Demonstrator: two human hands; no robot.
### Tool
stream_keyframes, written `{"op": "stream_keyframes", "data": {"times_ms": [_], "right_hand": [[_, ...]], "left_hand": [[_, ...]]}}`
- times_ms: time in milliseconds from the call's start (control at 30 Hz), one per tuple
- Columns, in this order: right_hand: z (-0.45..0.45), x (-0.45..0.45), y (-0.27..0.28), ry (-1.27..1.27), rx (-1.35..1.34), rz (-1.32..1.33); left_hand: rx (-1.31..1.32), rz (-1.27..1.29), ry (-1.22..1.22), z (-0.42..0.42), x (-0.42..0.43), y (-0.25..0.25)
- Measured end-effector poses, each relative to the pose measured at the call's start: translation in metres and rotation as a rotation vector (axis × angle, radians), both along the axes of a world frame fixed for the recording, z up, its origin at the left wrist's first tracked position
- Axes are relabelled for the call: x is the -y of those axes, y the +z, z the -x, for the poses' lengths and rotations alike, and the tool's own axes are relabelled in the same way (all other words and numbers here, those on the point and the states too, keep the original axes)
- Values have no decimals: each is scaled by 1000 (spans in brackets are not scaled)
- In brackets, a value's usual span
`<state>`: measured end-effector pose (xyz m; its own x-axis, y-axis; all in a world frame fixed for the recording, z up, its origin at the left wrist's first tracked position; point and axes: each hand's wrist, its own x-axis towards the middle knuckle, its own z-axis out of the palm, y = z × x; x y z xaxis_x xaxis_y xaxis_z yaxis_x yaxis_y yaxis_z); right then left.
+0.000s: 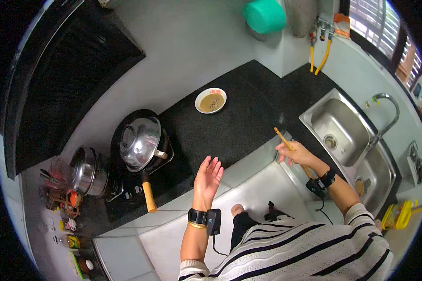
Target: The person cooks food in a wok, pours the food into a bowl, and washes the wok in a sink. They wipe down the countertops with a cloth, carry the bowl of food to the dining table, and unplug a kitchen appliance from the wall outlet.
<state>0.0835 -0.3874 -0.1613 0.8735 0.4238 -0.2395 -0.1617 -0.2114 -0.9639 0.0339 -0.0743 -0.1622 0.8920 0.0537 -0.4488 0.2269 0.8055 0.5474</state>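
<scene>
We take the soup bowl (pixel 198 104) as our landmark: white with an orange-patterned rim, it stands upright on the black desk (pixel 248 117) and holds a brownish liquid (pixel 208 100) with darker bits in it. Our hands are well apart, both on our side of the bowl. The left hand (pixel 207 180) is straight toward us from the bowl, its fingers stretched out and its palm bare, touching nothing that we can see. The right hand (pixel 296 153) is nearer us than the bowl and to its right, its fingers closed around the chopsticks (pixel 284 139) (one or two, we cannot tell), whose tip points up and left, clear of the bowl. To the left of the bowl and nearer us, a pan (pixel 148 196) with a wooden handle sits on the stove (pixel 126 199) under a shiny domed lid (pixel 143 145). Farther left of the bowl, beyond that pan, we see metal pots (pixel 98 180). Well to the right of the bowl lies the steel sink (pixel 335 114), with its curved faucet (pixel 397 110) on the far right. Above and right of the bowl hangs a green basin (pixel 265 16).
</scene>
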Motion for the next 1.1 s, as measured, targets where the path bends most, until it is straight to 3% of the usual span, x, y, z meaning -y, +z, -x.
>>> {"op": "stream_keyframes", "data": {"times_ms": [300,533,633,733,800,867,967,1033,1100], "right_hand": [[-130,-26,-36,-5,-275,-17],[-280,-110,-68,-94,-363,-13],[-338,-145,-89,-79,-370,0],[-375,-173,-108,-125,-394,7],[-388,-184,-109,46,-367,-25],[-389,-191,-107,23,-330,28],[-392,-200,-110,-12,-306,190],[-395,-201,-117,14,-132,331],[-389,-202,-105,35,-112,325]], "left_hand": [[-86,-99,52,-127,-37,-56],[-155,-222,127,-277,-75,-119],[-126,-395,131,-322,-84,-125],[-90,-425,123,-343,-88,-122],[-146,-452,104,-352,-93,-129],[-30,-489,-73,-358,-101,-147],[-48,-592,10,-355,-94,-153],[11,-688,50,-352,-90,-153],[12,-691,77,-350,-86,-154]]}}
